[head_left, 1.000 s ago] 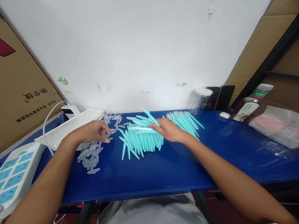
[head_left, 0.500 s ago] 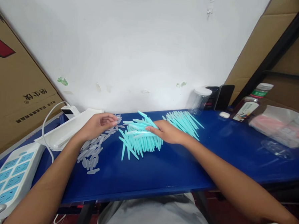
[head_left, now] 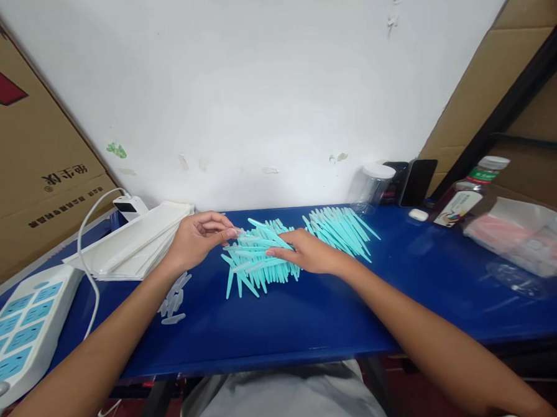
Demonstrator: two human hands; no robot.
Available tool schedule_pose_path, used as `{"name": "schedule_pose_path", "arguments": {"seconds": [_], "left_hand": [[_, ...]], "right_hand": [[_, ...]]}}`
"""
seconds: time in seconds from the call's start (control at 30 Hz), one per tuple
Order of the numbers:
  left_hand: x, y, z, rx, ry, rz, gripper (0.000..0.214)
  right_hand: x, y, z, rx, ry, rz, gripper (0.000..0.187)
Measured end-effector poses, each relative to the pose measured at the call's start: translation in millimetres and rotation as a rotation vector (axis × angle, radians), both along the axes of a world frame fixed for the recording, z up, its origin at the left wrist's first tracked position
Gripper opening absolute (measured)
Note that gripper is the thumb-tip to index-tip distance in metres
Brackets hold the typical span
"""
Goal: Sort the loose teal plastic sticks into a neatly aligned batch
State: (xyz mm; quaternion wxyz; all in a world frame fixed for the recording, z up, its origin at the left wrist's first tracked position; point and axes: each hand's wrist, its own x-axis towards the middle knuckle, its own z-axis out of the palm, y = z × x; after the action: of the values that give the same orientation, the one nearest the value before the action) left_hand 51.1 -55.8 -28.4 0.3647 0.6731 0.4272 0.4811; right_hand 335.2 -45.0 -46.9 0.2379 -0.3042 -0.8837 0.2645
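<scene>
My right hand point(head_left: 312, 251) is closed round a fanned bunch of teal eyebrow razors point(head_left: 257, 240), their tips pointing left. With thumb and fingers pinched, my left hand point(head_left: 201, 238) holds a small clear blade cap point(head_left: 240, 232) against the end of one razor in that bunch. Whether the cap is fully on the blade, I cannot tell. Below the bunch lies a pile of teal razors point(head_left: 270, 274) on the blue table point(head_left: 295, 324). Loose clear caps point(head_left: 174, 302) lie beside my left forearm, which hides others.
A second razor heap point(head_left: 340, 231) lies behind my right hand. On the left are white paper sheets point(head_left: 140, 251), a power strip point(head_left: 20, 332) and a white cable. To the right stand a clear jar point(head_left: 371, 188), a phone point(head_left: 417, 183), a bottle point(head_left: 466, 193) and a pink packet point(head_left: 501, 226).
My left hand has moved right from above the loose caps to the razor tips, now pinching a cap. My right hand stays nearly in place, still holding the bunch.
</scene>
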Motion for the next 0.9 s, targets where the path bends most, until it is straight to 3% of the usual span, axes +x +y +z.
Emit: {"name": "schedule_pose_path", "arguments": {"seconds": [0.33, 0.9], "left_hand": [[-0.2, -0.6, -1.1, 0.094, -0.011, 0.099, 0.027], [-0.3, -1.7, -0.8, 0.103, 0.015, 0.14, 0.031]], "right_hand": [[-0.1, 1.3, -3.6, 0.022, -0.035, 0.007, 0.057], [-0.2, 0.6, -1.2, -0.007, -0.084, 0.042, 0.056]]}}
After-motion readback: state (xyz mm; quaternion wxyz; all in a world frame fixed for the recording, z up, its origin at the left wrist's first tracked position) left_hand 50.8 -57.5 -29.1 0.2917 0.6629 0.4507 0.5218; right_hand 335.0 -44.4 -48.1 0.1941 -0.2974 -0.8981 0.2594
